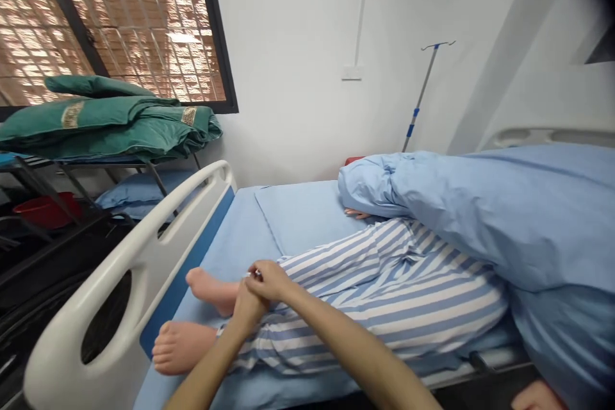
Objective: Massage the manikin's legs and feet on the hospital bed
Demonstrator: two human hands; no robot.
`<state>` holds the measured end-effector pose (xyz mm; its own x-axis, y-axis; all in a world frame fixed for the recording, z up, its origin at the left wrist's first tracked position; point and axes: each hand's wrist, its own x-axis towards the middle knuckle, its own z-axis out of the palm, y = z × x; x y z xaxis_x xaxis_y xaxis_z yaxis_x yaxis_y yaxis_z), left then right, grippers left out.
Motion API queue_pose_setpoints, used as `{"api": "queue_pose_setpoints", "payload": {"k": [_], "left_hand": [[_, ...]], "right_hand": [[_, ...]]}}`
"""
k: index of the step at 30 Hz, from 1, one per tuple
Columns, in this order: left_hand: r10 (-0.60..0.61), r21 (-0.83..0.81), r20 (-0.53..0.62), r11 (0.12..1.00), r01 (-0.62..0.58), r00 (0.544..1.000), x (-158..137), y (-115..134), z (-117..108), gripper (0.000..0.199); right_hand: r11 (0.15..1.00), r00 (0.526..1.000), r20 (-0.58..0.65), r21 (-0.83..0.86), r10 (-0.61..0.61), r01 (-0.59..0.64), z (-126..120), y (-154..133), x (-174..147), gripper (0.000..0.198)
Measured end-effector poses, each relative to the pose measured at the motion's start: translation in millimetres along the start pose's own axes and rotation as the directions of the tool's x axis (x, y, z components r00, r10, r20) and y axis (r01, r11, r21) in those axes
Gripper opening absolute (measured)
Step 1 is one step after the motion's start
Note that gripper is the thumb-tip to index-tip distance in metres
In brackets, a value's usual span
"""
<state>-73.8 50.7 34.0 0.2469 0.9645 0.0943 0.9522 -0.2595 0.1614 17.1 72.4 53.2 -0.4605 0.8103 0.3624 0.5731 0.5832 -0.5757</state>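
A figure in blue-and-white striped trousers (pixel 384 275) lies on the bed, its smooth pinkish feet (pixel 185 347) bare and doll-like. Over the shins, near the trouser cuffs, my two hands meet. My right hand (pixel 271 280) is closed, fingers curled, and overlaps the fingers of my left hand (pixel 250 303). A small whitish bit shows between the fingertips, too small to name. My left hand is bent at the wrist above the nearer cuff, with its fingers closed and partly hidden. Both hands are just to the right of the ankles.
A white bed footboard (pixel 139 256) rises at left. A blue quilt (pixel 480 211) covers the figure's upper part, with a hand (pixel 356 213) showing at its edge. Another hand (pixel 538 396) shows at bottom right. Green folded bedding (pixel 110 125) and an IV pole (pixel 423 90) stand behind.
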Motion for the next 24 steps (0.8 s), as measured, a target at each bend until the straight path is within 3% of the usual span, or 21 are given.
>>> {"api": "queue_pose_setpoints", "payload": {"k": [4, 6, 8, 12, 15, 20, 22, 24], "left_hand": [[0.169, 0.052, -0.074, 0.985, -0.165, 0.983, 24.9, 15.0, 7.5, 0.045], [0.156, 0.074, -0.027, 0.985, -0.154, 0.987, 37.0, 18.4, 16.9, 0.062], [0.091, 0.084, 0.084, 0.992, -0.098, 0.992, 46.2, 16.3, 26.2, 0.072], [0.037, 0.117, 0.227, 0.991, -0.065, 0.973, 52.9, -3.5, 33.4, 0.074], [-0.008, 0.158, 0.271, 0.987, -0.037, 0.963, 49.4, -21.9, 29.1, 0.070], [-0.078, 0.236, 0.308, 0.972, 0.004, 0.948, 41.9, -38.2, 23.1, 0.064], [-0.072, 0.245, 0.316, 0.970, -0.008, 0.946, 42.9, -39.5, 18.4, 0.064], [-0.058, 0.247, 0.325, 0.969, -0.025, 0.944, 47.5, -38.7, 6.8, 0.066]], "right_hand": [[0.988, 0.985, -0.113, -0.075, 0.128, -0.137, -61.1, 44.4, -38.9, 0.017], [0.974, 0.983, -0.013, -0.132, 0.185, -0.185, -82.1, 68.7, -62.0, 0.016], [0.963, 0.962, 0.163, -0.194, 0.220, -0.187, -93.6, 91.5, -84.1, 0.016], [0.937, 0.874, 0.368, -0.265, 0.317, -0.228, -95.6, 126.3, -113.9, 0.023], [0.907, 0.815, 0.410, -0.274, 0.410, -0.318, -90.8, 141.7, -119.5, 0.025], [0.887, 0.773, 0.434, -0.243, 0.462, -0.393, -92.1, 155.3, -116.6, 0.025], [0.859, 0.720, 0.474, -0.216, 0.508, -0.464, -97.8, 159.0, -117.7, 0.031], [0.809, 0.635, 0.536, -0.176, 0.556, -0.561, -105.3, 162.4, -119.6, 0.043]]}}
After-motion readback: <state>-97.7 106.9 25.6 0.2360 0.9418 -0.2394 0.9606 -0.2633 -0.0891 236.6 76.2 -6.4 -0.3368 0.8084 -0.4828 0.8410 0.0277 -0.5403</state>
